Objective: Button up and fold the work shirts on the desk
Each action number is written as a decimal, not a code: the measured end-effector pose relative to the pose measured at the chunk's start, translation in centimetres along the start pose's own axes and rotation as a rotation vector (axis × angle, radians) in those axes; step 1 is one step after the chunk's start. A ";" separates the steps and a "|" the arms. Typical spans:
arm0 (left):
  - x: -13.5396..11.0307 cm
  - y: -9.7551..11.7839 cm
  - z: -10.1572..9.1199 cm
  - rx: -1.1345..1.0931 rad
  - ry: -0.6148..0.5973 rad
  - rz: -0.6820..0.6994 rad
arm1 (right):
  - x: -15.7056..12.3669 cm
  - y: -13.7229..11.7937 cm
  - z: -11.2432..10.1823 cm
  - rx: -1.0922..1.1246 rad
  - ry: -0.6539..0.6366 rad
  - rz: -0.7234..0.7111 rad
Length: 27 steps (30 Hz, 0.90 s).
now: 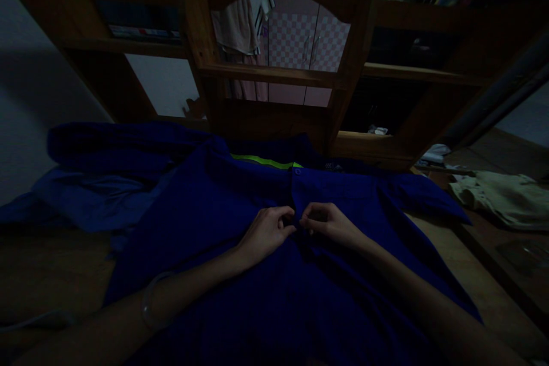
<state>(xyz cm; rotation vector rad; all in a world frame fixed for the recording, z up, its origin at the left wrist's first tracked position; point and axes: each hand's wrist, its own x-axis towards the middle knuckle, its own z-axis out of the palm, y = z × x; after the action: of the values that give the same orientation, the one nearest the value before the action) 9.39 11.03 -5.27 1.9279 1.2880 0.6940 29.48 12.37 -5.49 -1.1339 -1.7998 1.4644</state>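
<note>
A dark blue garment [201, 217], which looks like a shirt or work jacket, lies spread out in front of me. Its front opening runs down the middle, with a button [297, 171] near the top and a bright green strip [261, 161] along the neck edge. My left hand [270, 229] pinches the left side of the opening. Close beside it, my right hand [323, 222] has thumb and finger pressed together on the right side of the front. The bit of cloth or button between the fingertips is too dark to make out.
Lighter blue cloth [94, 197] is bunched at the left. A wooden frame with shelves [274, 74] stands behind the garment. Folded pale cloth [506, 197] lies at the right, past the edge of the wooden surface [480, 257]. Hanging clothes [238, 26] and a checkered cabinet [291, 40] show beyond.
</note>
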 end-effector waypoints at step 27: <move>0.1 -0.2 0.0 0.106 0.010 0.090 | 0.1 0.2 -0.3 0.089 -0.043 -0.065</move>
<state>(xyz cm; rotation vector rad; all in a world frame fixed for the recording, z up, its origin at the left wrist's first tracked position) 9.33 11.13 -5.45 2.0815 1.2733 0.6932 29.78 12.60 -5.56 -0.9987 -1.7654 1.5255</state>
